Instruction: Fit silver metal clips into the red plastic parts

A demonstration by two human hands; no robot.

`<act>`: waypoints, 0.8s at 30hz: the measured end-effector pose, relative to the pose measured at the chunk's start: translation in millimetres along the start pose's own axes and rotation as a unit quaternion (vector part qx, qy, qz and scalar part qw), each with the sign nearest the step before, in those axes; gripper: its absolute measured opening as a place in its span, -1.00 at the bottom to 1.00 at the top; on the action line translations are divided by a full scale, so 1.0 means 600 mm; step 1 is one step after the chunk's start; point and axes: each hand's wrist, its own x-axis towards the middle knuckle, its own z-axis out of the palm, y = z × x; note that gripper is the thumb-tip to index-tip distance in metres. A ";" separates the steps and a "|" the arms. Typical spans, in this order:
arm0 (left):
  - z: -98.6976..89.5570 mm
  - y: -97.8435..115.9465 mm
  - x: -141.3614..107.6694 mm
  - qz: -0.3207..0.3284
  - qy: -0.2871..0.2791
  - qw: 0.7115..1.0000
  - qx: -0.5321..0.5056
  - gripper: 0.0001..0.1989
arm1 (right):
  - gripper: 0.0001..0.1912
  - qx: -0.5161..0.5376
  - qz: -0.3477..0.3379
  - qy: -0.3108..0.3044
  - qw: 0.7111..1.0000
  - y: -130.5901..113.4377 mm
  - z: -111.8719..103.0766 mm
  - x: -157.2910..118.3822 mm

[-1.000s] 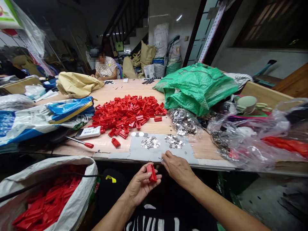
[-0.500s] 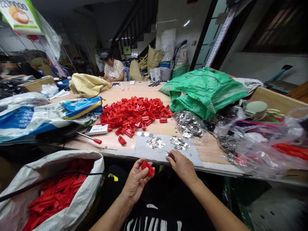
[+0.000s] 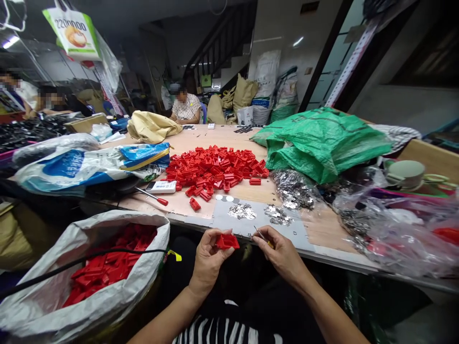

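My left hand [image 3: 208, 254] pinches a red plastic piece [image 3: 228, 241], a small oblong part with a hollow facing up, just off the table's front edge. To its right, my right hand [image 3: 281, 253] is closed around a slim tool [image 3: 263, 235] with a thin metal tip and a yellowish handle; its exact kind is too small to tell. The tip points up and left, apart from the red piece. Beyond my hands, two piles of small flat silvery metal pieces [image 3: 242, 211] lie on a grey mat [image 3: 229, 224]. A heap of similar red pieces [image 3: 215, 167] covers the table's middle.
A white sack [image 3: 43, 306] of red pieces stands at lower left, a black cord [image 3: 89, 258] across it. A red-handled tool [image 3: 158, 198] lies left of the mat. Right are a green sack [image 3: 322, 138] and clear plastic bags [image 3: 387, 239]. Other people sit farther back.
The view has swung left. My left hand has turned the red piece so its hollow shows. My right hand has turned, so the tool's tip and yellowish handle now show.
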 end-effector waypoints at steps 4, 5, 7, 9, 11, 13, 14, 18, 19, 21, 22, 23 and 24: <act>0.001 0.008 -0.013 0.048 -0.010 0.997 0.053 -0.73 | -0.77 0.021 -0.045 0.003 0.999 -0.050 0.004 -0.022; 0.000 0.008 -0.017 0.059 -0.014 0.996 0.070 -0.74 | -0.78 0.021 -0.057 0.009 0.998 -0.059 0.005 -0.026; -0.002 0.006 -0.024 0.086 -0.027 0.991 0.104 -0.73 | -0.81 0.012 -0.085 0.016 0.996 -0.072 0.008 -0.035; -0.005 0.003 -0.031 0.116 -0.048 0.984 0.129 -0.71 | -0.84 -0.009 -0.116 0.016 0.993 -0.078 0.013 -0.042; -0.007 0.000 -0.037 0.145 -0.069 0.976 0.148 -0.71 | -0.86 -0.033 -0.146 0.015 0.989 -0.080 0.018 -0.047; -0.008 0.000 -0.043 0.166 -0.079 0.969 0.162 -0.71 | -0.87 -0.048 -0.172 0.016 0.984 -0.080 0.022 -0.052; -0.008 0.000 -0.046 0.174 -0.082 0.967 0.167 -0.72 | -0.87 -0.051 -0.182 0.016 0.982 -0.080 0.023 -0.054; -0.008 0.003 -0.054 0.191 -0.081 0.963 0.173 -0.72 | -0.85 -0.050 -0.205 0.011 0.977 -0.083 0.027 -0.060; -0.008 0.003 -0.055 0.193 -0.081 0.962 0.173 -0.72 | -0.85 -0.049 -0.206 0.008 0.977 -0.084 0.028 -0.062; -0.008 0.003 -0.057 0.196 -0.080 0.962 0.173 -0.72 | -0.85 -0.047 -0.207 0.007 0.977 -0.084 0.029 -0.065; -0.008 0.002 -0.057 0.197 -0.079 0.962 0.173 -0.72 | -0.85 -0.046 -0.209 0.008 0.977 -0.084 0.028 -0.066; -0.008 0.001 -0.057 0.197 -0.079 0.962 0.172 -0.72 | -0.85 -0.045 -0.210 0.007 0.977 -0.084 0.028 -0.067; -0.008 0.001 -0.058 0.196 -0.079 0.962 0.171 -0.71 | -0.85 -0.044 -0.210 0.005 0.977 -0.084 0.027 -0.067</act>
